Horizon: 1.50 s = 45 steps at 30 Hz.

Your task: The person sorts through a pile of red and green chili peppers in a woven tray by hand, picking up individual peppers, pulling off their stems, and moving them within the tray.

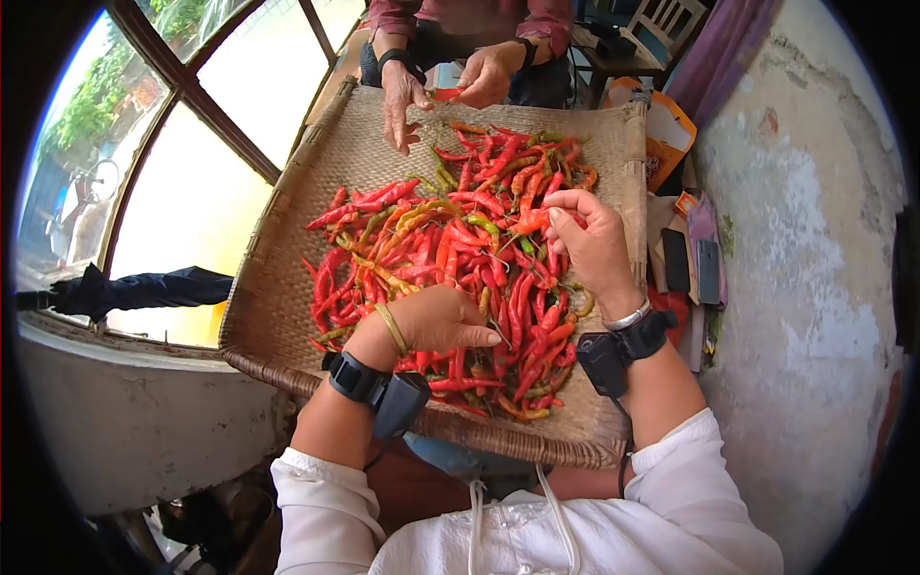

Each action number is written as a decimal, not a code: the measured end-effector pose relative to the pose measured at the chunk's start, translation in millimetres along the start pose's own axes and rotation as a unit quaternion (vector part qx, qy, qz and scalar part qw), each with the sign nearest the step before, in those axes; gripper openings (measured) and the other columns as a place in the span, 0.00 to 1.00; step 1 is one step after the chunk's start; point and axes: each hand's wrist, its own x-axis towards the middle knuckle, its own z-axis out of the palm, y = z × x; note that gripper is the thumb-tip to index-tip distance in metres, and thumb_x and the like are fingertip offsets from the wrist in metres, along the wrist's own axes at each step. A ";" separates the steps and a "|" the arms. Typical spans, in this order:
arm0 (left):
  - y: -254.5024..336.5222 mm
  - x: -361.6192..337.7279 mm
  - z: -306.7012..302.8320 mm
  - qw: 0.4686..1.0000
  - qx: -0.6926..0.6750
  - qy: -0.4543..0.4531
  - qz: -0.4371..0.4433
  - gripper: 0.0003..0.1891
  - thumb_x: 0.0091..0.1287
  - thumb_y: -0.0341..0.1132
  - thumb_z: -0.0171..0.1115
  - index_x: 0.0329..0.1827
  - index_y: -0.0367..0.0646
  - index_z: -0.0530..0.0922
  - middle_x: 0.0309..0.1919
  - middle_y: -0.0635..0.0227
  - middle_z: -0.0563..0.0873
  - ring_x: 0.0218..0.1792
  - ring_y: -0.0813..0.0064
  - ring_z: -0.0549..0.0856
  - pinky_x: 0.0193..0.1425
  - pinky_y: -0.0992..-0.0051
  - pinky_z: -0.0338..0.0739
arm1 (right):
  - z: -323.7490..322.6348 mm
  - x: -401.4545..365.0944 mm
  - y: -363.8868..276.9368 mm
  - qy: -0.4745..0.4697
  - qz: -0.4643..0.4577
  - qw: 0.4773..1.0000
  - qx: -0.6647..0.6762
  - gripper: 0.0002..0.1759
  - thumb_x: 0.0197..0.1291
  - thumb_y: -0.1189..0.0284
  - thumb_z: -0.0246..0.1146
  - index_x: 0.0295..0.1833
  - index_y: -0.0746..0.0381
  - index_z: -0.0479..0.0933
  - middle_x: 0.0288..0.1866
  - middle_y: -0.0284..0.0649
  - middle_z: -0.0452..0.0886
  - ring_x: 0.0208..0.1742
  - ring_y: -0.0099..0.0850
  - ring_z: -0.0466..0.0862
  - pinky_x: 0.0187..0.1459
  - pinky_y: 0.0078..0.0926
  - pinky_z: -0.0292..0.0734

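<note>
A pile of mostly red chili peppers (pixel 446 249), with some green and orange ones, lies on a wide woven basket tray (pixel 278 287). Over the right part of the pile, my right hand (pixel 594 240) pinches a red chili pepper (pixel 533 222) between thumb and fingertips. My left hand (pixel 436 321) rests low over the near part of the pile, back upward and thumb stretched to the right. Its other fingers are hidden beneath it, so whether they grip anything does not show. Both my wrists carry black strapped devices.
Across the tray, another person's hands (pixel 484 77) hold a red chili. A window (pixel 182 91) and a folded dark umbrella (pixel 163 289) are on the left. Along the right wall (pixel 786 240) are phones (pixel 707 271) and an orange bag (pixel 671 134). A wooden chair (pixel 661 38) stands behind.
</note>
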 end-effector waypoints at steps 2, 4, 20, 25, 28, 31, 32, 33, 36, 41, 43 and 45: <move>-9.1 4.0 8.2 0.997 0.006 0.065 0.045 0.21 0.59 0.51 0.59 0.40 0.39 0.79 0.31 0.55 0.82 0.32 0.57 0.81 0.37 0.67 0.75 | -4.5 0.9 -0.9 -0.019 0.009 1.000 0.006 0.07 0.60 0.76 0.54 0.41 0.65 0.75 0.26 0.30 0.75 0.23 0.13 0.72 0.25 0.10 0.69; -7.7 8.3 6.0 0.979 0.031 0.191 0.060 0.25 0.61 0.50 0.58 0.50 0.36 0.74 0.32 0.53 0.82 0.31 0.60 0.82 0.36 0.68 0.76 | -5.6 1.7 -1.4 -0.064 0.025 0.997 0.022 0.07 0.61 0.76 0.53 0.43 0.65 0.74 0.26 0.31 0.75 0.23 0.14 0.73 0.25 0.10 0.70; -3.7 21.4 -18.9 0.685 -0.630 0.346 0.115 0.21 0.68 0.40 0.50 0.59 0.38 0.63 0.42 0.66 0.79 0.28 0.84 0.78 0.27 0.85 0.74 | -0.2 5.3 12.9 -0.015 0.079 0.997 0.011 0.11 0.62 0.71 0.54 0.45 0.67 0.75 0.31 0.29 0.76 0.29 0.15 0.72 0.32 0.13 0.70; -28.5 26.4 -12.3 0.879 -0.307 0.361 -0.058 0.20 0.63 0.39 0.56 0.54 0.36 0.71 0.44 0.63 0.81 0.33 0.71 0.83 0.36 0.74 0.77 | 6.9 4.4 30.2 -0.156 0.037 0.967 -0.195 0.12 0.58 0.71 0.57 0.45 0.67 0.75 0.31 0.31 0.77 0.32 0.18 0.76 0.33 0.17 0.72; -28.2 23.7 -3.7 0.926 0.084 0.354 -0.100 0.18 0.59 0.43 0.59 0.44 0.37 0.77 0.39 0.57 0.82 0.33 0.63 0.83 0.38 0.67 0.77 | 9.3 0.9 30.3 -0.166 0.015 0.955 -0.246 0.13 0.55 0.71 0.59 0.43 0.67 0.76 0.31 0.37 0.79 0.33 0.25 0.79 0.37 0.24 0.73; -21.5 24.0 2.3 0.892 0.270 0.282 -0.228 0.19 0.56 0.48 0.59 0.39 0.40 0.79 0.38 0.54 0.80 0.35 0.58 0.82 0.39 0.63 0.77 | 11.3 1.3 38.7 -0.179 -0.012 0.932 -0.315 0.14 0.53 0.71 0.59 0.43 0.67 0.76 0.34 0.43 0.80 0.35 0.32 0.80 0.39 0.28 0.74; -20.4 24.2 3.1 0.888 0.281 0.285 -0.228 0.19 0.56 0.49 0.58 0.38 0.40 0.78 0.37 0.55 0.80 0.36 0.58 0.82 0.39 0.63 0.77 | 12.0 1.1 43.9 -0.181 -0.028 0.916 -0.357 0.14 0.52 0.71 0.59 0.44 0.67 0.75 0.35 0.46 0.80 0.37 0.37 0.80 0.40 0.30 0.74; -19.5 24.9 4.1 0.884 0.292 0.287 -0.227 0.19 0.56 0.50 0.58 0.37 0.41 0.78 0.36 0.56 0.80 0.36 0.58 0.82 0.39 0.63 0.77 | 13.3 0.3 49.6 -0.181 -0.026 0.916 -0.357 0.14 0.52 0.71 0.59 0.44 0.67 0.75 0.35 0.46 0.80 0.37 0.37 0.80 0.40 0.30 0.74; -22.2 29.0 10.8 0.891 0.272 0.302 -0.203 0.18 0.56 0.48 0.59 0.38 0.41 0.78 0.38 0.56 0.79 0.36 0.58 0.82 0.39 0.63 0.77 | 18.6 -2.0 64.8 -0.128 -0.121 0.885 -0.430 0.19 0.50 0.70 0.60 0.47 0.68 0.73 0.34 0.49 0.78 0.37 0.42 0.79 0.40 0.36 0.73; -28.3 30.8 15.3 0.905 0.244 0.319 -0.140 0.16 0.54 0.44 0.61 0.39 0.42 0.78 0.35 0.57 0.78 0.36 0.57 0.81 0.38 0.62 0.76 | 22.5 3.2 60.2 -0.193 0.002 0.899 -0.394 0.16 0.49 0.65 0.62 0.40 0.64 0.76 0.35 0.49 0.79 0.42 0.45 0.78 0.45 0.38 0.72; -27.7 30.2 15.9 0.912 0.227 0.324 -0.108 0.16 0.54 0.42 0.62 0.41 0.43 0.78 0.33 0.58 0.78 0.35 0.57 0.80 0.38 0.63 0.75 | 22.7 2.7 60.1 -0.218 0.032 0.895 -0.387 0.14 0.48 0.65 0.63 0.36 0.64 0.77 0.34 0.48 0.79 0.40 0.45 0.79 0.43 0.38 0.72; -26.1 30.8 16.4 0.920 0.206 0.320 -0.098 0.15 0.52 0.38 0.63 0.42 0.44 0.78 0.35 0.58 0.78 0.37 0.57 0.80 0.39 0.64 0.75 | 22.6 2.2 62.4 -0.221 0.029 0.890 -0.398 0.13 0.46 0.64 0.64 0.29 0.64 0.77 0.29 0.47 0.80 0.35 0.43 0.79 0.38 0.37 0.73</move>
